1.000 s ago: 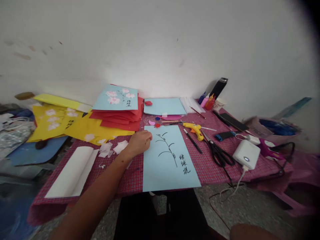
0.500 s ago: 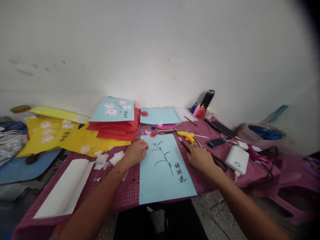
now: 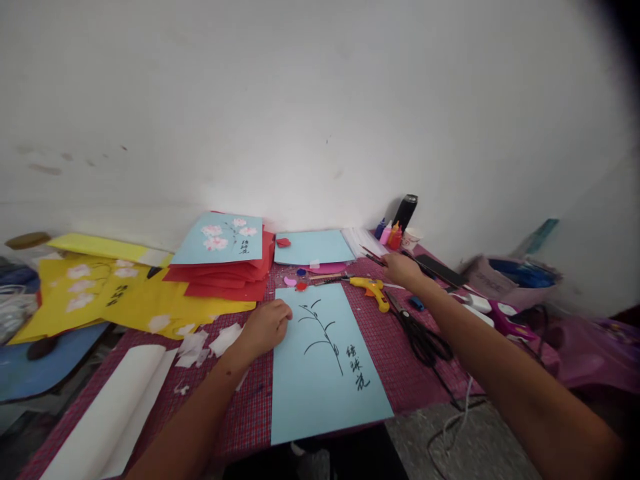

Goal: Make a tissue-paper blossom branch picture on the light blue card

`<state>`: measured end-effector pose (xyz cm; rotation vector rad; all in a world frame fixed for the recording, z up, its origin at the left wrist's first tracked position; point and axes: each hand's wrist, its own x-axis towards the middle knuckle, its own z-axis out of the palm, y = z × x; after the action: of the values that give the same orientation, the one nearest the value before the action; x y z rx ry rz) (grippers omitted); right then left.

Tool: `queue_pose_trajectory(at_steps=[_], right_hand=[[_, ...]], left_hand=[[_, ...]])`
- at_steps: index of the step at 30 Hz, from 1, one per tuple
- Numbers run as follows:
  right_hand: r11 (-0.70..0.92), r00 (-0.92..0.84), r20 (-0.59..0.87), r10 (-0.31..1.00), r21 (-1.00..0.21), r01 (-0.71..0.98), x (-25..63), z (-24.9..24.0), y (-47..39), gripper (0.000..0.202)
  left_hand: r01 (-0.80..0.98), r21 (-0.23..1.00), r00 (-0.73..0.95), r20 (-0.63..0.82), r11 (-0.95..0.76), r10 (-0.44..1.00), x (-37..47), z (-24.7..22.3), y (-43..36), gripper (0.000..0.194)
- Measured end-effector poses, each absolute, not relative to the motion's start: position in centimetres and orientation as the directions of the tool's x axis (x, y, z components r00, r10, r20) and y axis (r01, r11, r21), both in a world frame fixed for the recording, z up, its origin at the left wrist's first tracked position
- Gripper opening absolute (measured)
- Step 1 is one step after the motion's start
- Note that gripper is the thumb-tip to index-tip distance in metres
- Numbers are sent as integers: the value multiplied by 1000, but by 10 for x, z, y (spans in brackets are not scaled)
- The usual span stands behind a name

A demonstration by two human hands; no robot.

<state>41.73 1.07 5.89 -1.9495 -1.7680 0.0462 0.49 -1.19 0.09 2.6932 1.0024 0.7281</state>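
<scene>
A light blue sheet (image 3: 320, 400) lies before me, bearing a black-inked branch and a column of black characters. My left hand (image 3: 269, 327) rests at its upper left edge, fingers curled in a loose fist with nothing visible in them. Stretched out to the far right, my right hand (image 3: 403, 270) has its fingers closed at the end of a slim dark brush (image 3: 374, 259). Beside that brush lies a thin reddish pencil-like stick (image 3: 369, 249). A yellow glue gun (image 3: 367, 285) and black-handled scissors (image 3: 420, 333) lie between the sheet and my right arm.
Torn white paper (image 3: 193, 350) and a folded white sheet (image 3: 110, 413) lie left. Behind are red sheets (image 3: 225, 273) under a blossom picture (image 3: 220, 240), and yellow sheets (image 3: 130, 307). Paint bottles (image 3: 390, 233) and a black flask (image 3: 406, 212) stand at the back right.
My right hand has moved from beside the blue sheet, away from me to the back right, with the slim brush. The scissors are now uncovered. My left hand stays at the sheet's edge.
</scene>
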Motion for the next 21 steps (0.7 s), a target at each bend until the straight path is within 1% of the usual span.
queue_pose_trajectory(at_steps=[3, 7, 11, 13, 14, 15, 17, 21], right_hand=[[-32, 175, 321, 931, -406, 913, 415, 48, 21, 12], [19, 199, 408, 891, -472, 881, 378, 42, 13, 21], [164, 191, 524, 830, -556, 815, 317, 40, -4, 26], [279, 244, 619, 747, -624, 730, 295, 38, -10, 28], [304, 260, 643, 720, -630, 715, 288, 37, -13, 30], [319, 270, 664, 697, -625, 713, 284, 35, -15, 33], [336, 234, 685, 690, -589, 735, 284, 30, -19, 36], [385, 28, 697, 717, -429, 817, 289, 19, -27, 38]], left_hand=[[579, 331, 647, 370, -745, 667, 5, 2, -13, 24], [576, 335, 649, 366, -745, 667, 7, 2, -14, 24], [564, 343, 644, 385, -751, 660, 5, 0, -14, 25], [578, 355, 620, 394, -735, 678, 4, 1, -14, 25], [588, 359, 607, 397, -725, 689, 3, 2, -13, 26], [598, 361, 595, 399, -716, 698, 2, 3, -13, 26], [613, 358, 583, 398, -704, 709, 2, 5, -13, 26], [606, 361, 600, 377, -709, 705, 6, 8, -14, 28]])
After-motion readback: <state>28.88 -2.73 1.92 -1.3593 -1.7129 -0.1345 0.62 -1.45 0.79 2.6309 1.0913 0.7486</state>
